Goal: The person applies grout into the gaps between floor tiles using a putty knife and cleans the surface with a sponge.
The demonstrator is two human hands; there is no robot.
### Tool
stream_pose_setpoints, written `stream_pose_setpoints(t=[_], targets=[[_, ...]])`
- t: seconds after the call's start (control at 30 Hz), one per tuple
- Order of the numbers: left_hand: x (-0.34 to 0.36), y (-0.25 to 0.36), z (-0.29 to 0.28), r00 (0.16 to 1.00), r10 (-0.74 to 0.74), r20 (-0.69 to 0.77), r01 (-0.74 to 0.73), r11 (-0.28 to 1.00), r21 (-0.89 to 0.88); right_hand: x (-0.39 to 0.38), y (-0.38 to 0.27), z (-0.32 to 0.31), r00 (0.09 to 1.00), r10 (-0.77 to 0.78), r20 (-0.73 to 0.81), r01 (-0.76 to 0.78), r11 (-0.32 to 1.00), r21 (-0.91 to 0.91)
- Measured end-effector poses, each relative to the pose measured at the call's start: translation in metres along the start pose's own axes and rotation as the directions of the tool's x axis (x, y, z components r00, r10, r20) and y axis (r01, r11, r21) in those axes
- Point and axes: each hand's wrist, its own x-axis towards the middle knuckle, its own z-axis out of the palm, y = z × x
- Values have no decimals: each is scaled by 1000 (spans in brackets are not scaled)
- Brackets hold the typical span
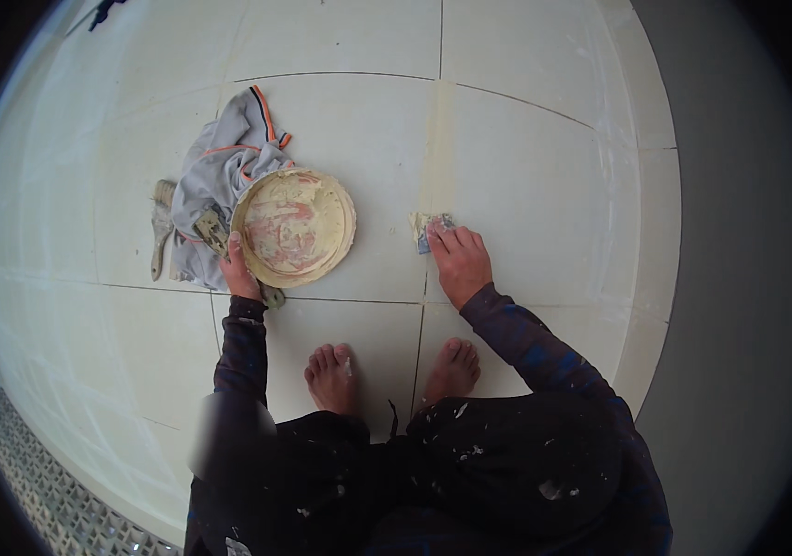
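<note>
My left hand (239,270) is closed at the left side of a round shallow tub (352,218), whose inside is smeared with cream paste (289,222). A paste-caked scraper (212,228) lies by its fingertips; whether the hand also grips it I cannot tell. My right hand (464,265) pinches a small bluish spreader (425,243) low against the floor tile. Cream paste sits along the spreader's left edge. A pale cream strip (439,139) runs away from it along a tile joint.
A grey cloth with orange trim (220,167) lies crumpled at the tub's left, beside a worn paintbrush (161,232). My bare feet (329,375) stand near the joint. Past the pale tiles' right edge is a grey surface (729,232); a patterned mosaic strip (44,491) lies lower left.
</note>
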Motion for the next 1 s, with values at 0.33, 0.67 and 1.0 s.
stream_pose_setpoints(t=[0.33,0.67,1.0], targets=[[8,-1,3,997,50,-60,-42,990,133,-156,-101,-28,979,-45,201,-28,939,344],[8,-6,-2,999,42,-13,-39,985,168,-89,-28,-67,915,311,258,-401,767,501],[9,-5,-8,1000,1,-17,0,998,69,-118,-79,-43,945,198,262,-290,876,385]])
